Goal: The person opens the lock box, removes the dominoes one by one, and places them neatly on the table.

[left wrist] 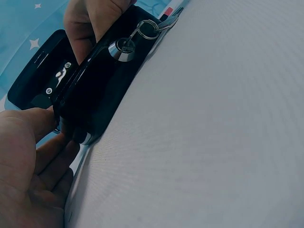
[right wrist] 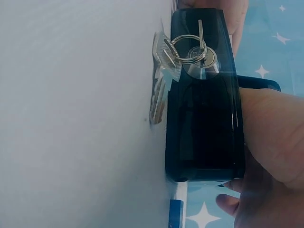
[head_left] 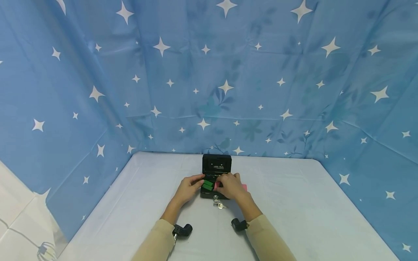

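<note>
A small black cash box (head_left: 205,195) stands on the table with its lid (head_left: 217,164) raised at the back. Green blocks (head_left: 207,185) lie inside at the left, and a pink block (head_left: 216,185) shows beside them. My left hand (head_left: 187,189) is at the box's left end, its fairly straight fingers touching the side and its thumb at the rim. Over the right part of the box, my right hand (head_left: 231,186) reaches in with bent fingers, thumb close to the pink block. Its fingertips are hidden; I cannot tell whether they hold it.
From the front lock (right wrist: 203,61) hangs a ring with keys (right wrist: 164,57). Another pink piece (head_left: 244,187) lies right of the box, and a blue block (right wrist: 175,213) shows there in the right wrist view. A white-covered table (head_left: 287,210) meets a star-patterned blue curtain (head_left: 261,127).
</note>
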The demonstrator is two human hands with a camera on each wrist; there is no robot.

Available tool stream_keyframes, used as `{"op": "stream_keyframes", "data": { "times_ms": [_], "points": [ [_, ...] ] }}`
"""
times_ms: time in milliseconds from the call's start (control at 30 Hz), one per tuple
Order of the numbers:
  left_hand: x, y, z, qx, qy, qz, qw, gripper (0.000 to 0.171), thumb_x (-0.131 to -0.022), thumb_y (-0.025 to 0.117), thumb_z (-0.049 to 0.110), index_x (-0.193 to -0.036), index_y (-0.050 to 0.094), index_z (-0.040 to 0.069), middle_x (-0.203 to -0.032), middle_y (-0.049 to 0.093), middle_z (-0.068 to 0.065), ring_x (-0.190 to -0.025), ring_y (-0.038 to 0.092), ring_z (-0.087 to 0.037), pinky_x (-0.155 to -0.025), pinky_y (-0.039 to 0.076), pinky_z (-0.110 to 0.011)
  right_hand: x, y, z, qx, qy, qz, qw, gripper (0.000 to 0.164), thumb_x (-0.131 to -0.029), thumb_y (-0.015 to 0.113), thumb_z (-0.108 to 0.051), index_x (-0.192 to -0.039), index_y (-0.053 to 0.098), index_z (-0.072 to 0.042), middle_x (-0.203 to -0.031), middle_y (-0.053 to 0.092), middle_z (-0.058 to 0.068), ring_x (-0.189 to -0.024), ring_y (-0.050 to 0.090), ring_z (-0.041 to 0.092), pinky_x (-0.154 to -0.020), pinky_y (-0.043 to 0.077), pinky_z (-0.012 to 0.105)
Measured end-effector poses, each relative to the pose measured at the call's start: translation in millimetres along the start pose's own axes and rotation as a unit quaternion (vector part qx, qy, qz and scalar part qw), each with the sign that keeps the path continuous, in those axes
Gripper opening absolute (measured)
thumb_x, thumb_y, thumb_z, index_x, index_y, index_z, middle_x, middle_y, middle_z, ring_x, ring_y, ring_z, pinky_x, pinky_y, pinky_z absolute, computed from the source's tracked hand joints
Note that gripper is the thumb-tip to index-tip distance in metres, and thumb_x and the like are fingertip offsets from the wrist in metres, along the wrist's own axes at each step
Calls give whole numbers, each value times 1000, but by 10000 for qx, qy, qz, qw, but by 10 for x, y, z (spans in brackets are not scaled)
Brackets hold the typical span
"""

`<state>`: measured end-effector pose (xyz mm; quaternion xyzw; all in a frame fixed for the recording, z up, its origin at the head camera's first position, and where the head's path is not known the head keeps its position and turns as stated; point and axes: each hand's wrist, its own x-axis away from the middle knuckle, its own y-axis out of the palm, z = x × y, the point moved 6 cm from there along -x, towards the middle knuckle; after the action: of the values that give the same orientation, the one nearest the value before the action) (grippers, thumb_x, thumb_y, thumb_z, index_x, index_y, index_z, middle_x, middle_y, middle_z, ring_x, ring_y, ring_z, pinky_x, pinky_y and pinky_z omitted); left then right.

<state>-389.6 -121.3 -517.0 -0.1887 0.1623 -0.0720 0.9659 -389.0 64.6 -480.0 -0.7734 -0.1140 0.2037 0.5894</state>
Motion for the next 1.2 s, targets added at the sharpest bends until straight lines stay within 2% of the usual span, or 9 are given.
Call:
{"op": "stream_keyframes", "data": {
  "times_ms": [200,600,833,1000,1200],
  "points": [
    [14,-4,15,-37,-31,-2,10000,39,-104,65,24,-139,67,7,-143,65,-13,-141,55,-34,-119,43,-53,1,-14,2,-67,146,1,9999,34,-87,85,-39,-112,80,-16,-111,76,1,-105,65,26,-90,43,51],
    [21,-4,-1,-137,-129,-94,9998,40,-105,64,25,-141,65,8,-144,65,-10,-141,55,-31,-118,45,-50,-38,19,-7,129,387,-11,9992,33,-85,87,-37,-110,80,-16,-108,74,2,-103,63,26,-87,45,49],
    [27,3,-5,-126,-68,-87,9999,40,-106,63,24,-142,65,7,-144,65,-11,-141,55,-32,-118,44,-51,-31,47,-5,-4,247,-62,9997,21,-89,84,-30,-103,78,-16,-100,70,1,-97,62,25,-84,44,48],
    [32,0,0,-104,-96,-75,9999,40,-105,64,23,-142,65,7,-144,65,-11,-141,55,-33,-118,44,-52,-15,43,-2,-321,126,-41,9994,24,-90,83,-25,-110,77,-12,-103,70,3,-103,63,26,-89,44,51],
    [23,1,2,-54,-65,-97,9999,40,-105,64,22,-141,65,6,-144,65,-12,-140,56,-32,-118,45,-52,-19,55,24,-249,58,7,9997,28,-92,81,-26,-115,76,-11,-106,70,4,-108,63,26,-91,43,51]
  ]
}}
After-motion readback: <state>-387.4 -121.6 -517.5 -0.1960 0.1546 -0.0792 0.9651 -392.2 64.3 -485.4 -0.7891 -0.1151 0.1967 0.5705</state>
